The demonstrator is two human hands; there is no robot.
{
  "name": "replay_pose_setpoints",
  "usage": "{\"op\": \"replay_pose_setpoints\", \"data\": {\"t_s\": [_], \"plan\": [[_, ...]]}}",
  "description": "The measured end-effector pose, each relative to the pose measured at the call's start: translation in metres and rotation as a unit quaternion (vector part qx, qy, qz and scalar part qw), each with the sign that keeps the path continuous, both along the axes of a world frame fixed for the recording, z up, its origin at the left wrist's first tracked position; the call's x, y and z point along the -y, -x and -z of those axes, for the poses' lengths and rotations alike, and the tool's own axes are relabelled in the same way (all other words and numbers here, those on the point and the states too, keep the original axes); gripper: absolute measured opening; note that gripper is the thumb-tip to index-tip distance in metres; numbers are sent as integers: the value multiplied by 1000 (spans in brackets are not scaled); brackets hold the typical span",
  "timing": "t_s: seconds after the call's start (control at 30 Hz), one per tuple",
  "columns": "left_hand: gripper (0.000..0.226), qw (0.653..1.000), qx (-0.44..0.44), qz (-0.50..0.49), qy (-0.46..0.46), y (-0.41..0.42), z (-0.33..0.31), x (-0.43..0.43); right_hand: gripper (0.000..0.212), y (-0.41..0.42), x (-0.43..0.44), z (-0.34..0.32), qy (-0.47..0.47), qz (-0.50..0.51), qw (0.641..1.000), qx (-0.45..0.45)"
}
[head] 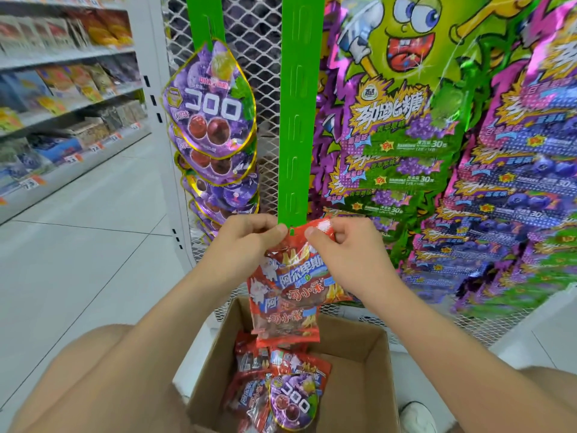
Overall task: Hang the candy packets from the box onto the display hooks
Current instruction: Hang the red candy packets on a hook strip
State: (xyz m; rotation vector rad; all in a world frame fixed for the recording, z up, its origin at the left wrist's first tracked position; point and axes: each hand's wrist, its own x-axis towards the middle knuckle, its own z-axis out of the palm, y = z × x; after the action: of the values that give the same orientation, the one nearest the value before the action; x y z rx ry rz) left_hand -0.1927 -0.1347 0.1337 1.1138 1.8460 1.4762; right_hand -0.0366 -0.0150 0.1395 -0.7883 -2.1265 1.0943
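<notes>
Glossy foil red packet; matt cardboard box; smooth green plastic strip.

Red packet – green strip, purple grape packets, brown box.

so the open brown cardboard box sits below the green plastic hanging strip, purple foil packets hanging to its left, store shelves further left.
</notes>
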Motion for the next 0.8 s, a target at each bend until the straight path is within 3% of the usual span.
{"op": "replay_pose_setpoints", "data": {"t_s": [0.13, 0.2, 0.3, 0.37, 0.4, 0.47, 0.53, 0.57, 0.67, 0.8], "plan": [[34, 998, -57, 1, 0, 1, 5, -3, 55, 1, -2, 8, -53, 11, 997, 62], [26, 984, -179, -20, 3, 4, 9, -3, 51, 0, -2, 14, -130, 25, 984, 115], [8, 947, -318, -37, 6, 8, 19, -2, 27, -5, 6, 16, -259, 81, 951, 148], [32, 922, -385, -36, 5, 9, 27, -1, 31, -8, 9, 19, -278, 62, 954, 93], [47, 906, -420, -51, 8, 7, 30, 1, 30, -9, 11, 23, -265, 29, 961, 75], [64, 875, -473, -101, 13, 3, 35, 7, 19, -6, 12, 38, -221, -63, 965, 125], [57, 847, -518, -121, 13, -3, 40, 12, 2, 1, 5, 65, -170, -154, 941, 248], [48, 839, -534, -106, 17, -5, 45, 15, 9, 6, 1, 81, -146, -190, 919, 312], [24, 835, -541, 55, 85, -4, 64, 22, 25, 16, -11, 148, -69, -262, 843, 464], [15, 789, -497, 238, 272, 3, 91, 25, 23, 13, -19, 238, 37, -176, 835, 521]]}}
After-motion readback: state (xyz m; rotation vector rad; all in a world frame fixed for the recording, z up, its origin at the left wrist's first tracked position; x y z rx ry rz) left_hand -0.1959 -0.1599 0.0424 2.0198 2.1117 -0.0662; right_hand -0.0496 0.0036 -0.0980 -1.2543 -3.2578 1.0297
